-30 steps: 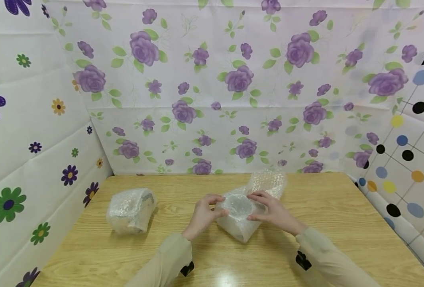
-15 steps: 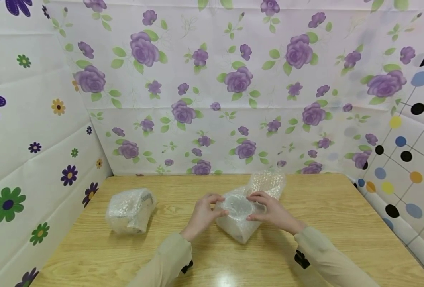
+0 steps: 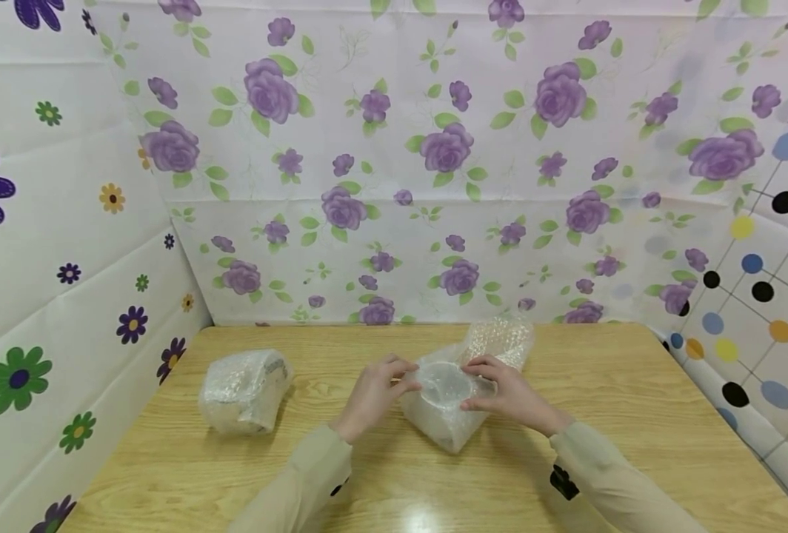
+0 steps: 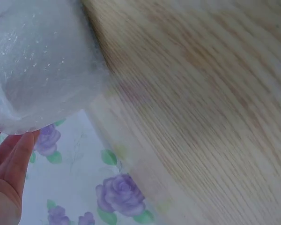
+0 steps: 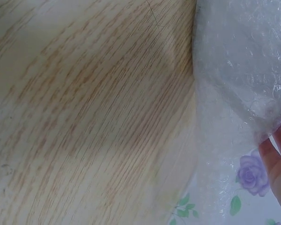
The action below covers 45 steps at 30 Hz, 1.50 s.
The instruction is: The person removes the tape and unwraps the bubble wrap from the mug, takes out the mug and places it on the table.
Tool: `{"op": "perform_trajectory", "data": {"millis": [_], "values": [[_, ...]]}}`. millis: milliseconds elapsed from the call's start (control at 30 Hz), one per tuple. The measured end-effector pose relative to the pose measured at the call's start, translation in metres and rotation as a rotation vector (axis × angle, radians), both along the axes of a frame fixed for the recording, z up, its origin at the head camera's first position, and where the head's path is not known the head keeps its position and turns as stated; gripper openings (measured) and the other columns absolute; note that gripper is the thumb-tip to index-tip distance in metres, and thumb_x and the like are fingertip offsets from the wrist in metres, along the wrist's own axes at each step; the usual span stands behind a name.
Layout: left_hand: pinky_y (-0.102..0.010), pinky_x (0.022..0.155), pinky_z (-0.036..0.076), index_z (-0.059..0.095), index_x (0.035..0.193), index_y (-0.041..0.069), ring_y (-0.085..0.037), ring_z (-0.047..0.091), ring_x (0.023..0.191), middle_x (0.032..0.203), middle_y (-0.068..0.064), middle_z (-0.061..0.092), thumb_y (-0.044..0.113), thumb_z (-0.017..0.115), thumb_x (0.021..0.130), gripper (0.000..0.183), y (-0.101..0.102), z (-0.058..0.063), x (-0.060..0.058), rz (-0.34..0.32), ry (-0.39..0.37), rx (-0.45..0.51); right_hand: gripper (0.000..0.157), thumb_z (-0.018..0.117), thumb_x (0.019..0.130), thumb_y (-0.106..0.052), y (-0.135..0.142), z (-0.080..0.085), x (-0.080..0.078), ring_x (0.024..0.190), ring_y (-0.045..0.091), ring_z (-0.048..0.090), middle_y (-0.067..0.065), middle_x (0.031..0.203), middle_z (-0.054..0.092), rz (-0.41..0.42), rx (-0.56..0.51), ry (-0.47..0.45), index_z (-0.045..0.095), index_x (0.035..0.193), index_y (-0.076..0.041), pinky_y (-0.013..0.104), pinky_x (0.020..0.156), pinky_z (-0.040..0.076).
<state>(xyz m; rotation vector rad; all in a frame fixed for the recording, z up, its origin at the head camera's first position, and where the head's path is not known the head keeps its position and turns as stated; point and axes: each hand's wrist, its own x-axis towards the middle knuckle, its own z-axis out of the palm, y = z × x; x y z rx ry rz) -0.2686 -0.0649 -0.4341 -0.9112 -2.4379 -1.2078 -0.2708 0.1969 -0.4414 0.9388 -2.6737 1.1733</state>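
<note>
A clear bubble-wrap bag (image 3: 449, 429) stands on the wooden table, its round mouth facing up toward me. On the left side of the mouth, my left hand (image 3: 375, 394) pinches the rim between thumb and fingers. My right hand (image 3: 512, 394) grips the opposite side of the rim the same way. Behind the mouth, a loose flap of bubble wrap (image 3: 499, 342) stretches back and to the right. In the left wrist view the bag's side (image 4: 47, 70) reaches down to the fingertips; the right wrist view shows its bubbled film (image 5: 243, 51) beside the right fingers.
Another bubble-wrapped bundle (image 3: 244, 392), with some dark print on it, sits on the left of the wooden table (image 3: 321, 488). A flowered sheet (image 3: 394, 244) hangs behind the table's back edge, and patterned sheets hang at both sides.
My left thumb and fingers have shifted slightly on the rim, and the bag's mouth looks a bit rounder. The right hand and the bundle at left stay put.
</note>
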Motion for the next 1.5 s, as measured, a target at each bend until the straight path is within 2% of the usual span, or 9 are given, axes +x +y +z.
{"op": "perform_trajectory", "data": {"millis": [133,300,467,533,767,900,1233,1333,1500], "values": [[-0.023,0.073,0.048,0.065,0.104,0.004,-0.014,0.059,0.088,0.097,-0.004,0.062,0.018,0.062,0.086,0.023,-0.002,0.001,-0.005,-0.026,-0.048,0.037,0.067,0.072,0.071,-0.045,0.0,0.002,0.001,0.109,0.023,0.046,0.002,0.119,0.048,-0.002,-0.002,-0.018,0.055,0.122,-0.004,0.042,0.089,0.04],[-0.026,0.073,0.049,0.065,0.105,0.004,-0.013,0.058,0.089,0.098,-0.002,0.064,0.016,0.059,0.089,0.022,-0.004,0.003,-0.009,-0.026,-0.059,0.046,0.067,0.072,0.071,-0.043,0.001,0.002,0.002,0.108,0.023,0.047,0.002,0.118,0.048,0.003,-0.01,-0.033,0.054,0.122,-0.003,0.042,0.089,0.04],[-0.026,0.069,0.05,0.066,0.099,0.004,-0.013,0.06,0.084,0.092,-0.002,0.065,0.014,0.057,0.089,0.017,-0.008,0.002,-0.014,0.044,-0.067,0.109,0.067,0.072,0.072,-0.043,0.001,0.0,0.001,0.108,0.022,0.047,0.002,0.117,0.048,0.017,-0.008,-0.022,0.054,0.122,-0.002,0.042,0.088,0.041],[-0.025,0.067,0.05,0.067,0.097,0.004,-0.015,0.061,0.082,0.091,-0.003,0.065,0.014,0.057,0.089,0.016,-0.01,0.002,-0.016,0.081,-0.093,0.152,0.067,0.072,0.072,-0.043,0.001,0.001,0.001,0.108,0.022,0.047,0.002,0.117,0.048,0.017,-0.011,-0.014,0.054,0.122,-0.002,0.042,0.088,0.041],[-0.03,0.068,0.052,0.063,0.098,-0.006,-0.032,0.059,0.081,0.091,-0.017,0.062,0.011,0.056,0.09,0.02,-0.017,-0.002,-0.023,0.123,-0.295,0.336,0.068,0.072,0.072,-0.043,0.0,0.002,0.002,0.108,0.023,0.046,0.003,0.118,0.048,0.015,-0.018,-0.013,0.054,0.122,0.0,0.042,0.087,0.041],[-0.031,0.066,0.052,0.062,0.1,-0.009,-0.037,0.059,0.078,0.091,-0.021,0.061,0.01,0.057,0.09,0.022,-0.02,-0.004,-0.028,0.161,-0.366,0.405,0.068,0.072,0.072,-0.043,0.0,0.003,0.003,0.109,0.022,0.046,0.002,0.118,0.048,0.014,-0.018,-0.019,0.055,0.122,-0.001,0.041,0.088,0.041],[-0.031,0.06,0.053,0.064,0.098,-0.007,-0.025,0.062,0.068,0.085,-0.014,0.063,0.011,0.058,0.089,0.02,-0.026,-0.01,-0.041,0.269,-0.422,0.403,0.067,0.073,0.071,-0.042,0.001,0.002,0.003,0.108,0.022,0.046,0.001,0.116,0.049,0.007,-0.02,-0.025,0.055,0.121,0.0,0.04,0.089,0.041],[-0.033,0.06,0.053,0.064,0.099,-0.006,-0.026,0.062,0.068,0.085,-0.014,0.063,0.011,0.059,0.089,0.02,-0.03,-0.015,-0.045,0.297,-0.443,0.415,0.067,0.074,0.071,-0.041,0.0,0.003,0.003,0.108,0.021,0.046,0.001,0.116,0.048,0.002,-0.015,-0.029,0.055,0.121,-0.001,0.04,0.089,0.04],[-0.042,0.064,0.052,0.063,0.098,-0.009,-0.033,0.062,0.069,0.081,-0.018,0.061,0.008,0.06,0.088,0.02,-0.037,-0.022,-0.048,0.331,-0.464,0.454,0.066,0.074,0.072,-0.039,-0.001,0.004,0.004,0.108,0.023,0.046,0.004,0.116,0.049,0.007,-0.014,-0.013,0.055,0.121,0.001,0.041,0.089,0.04]]}}
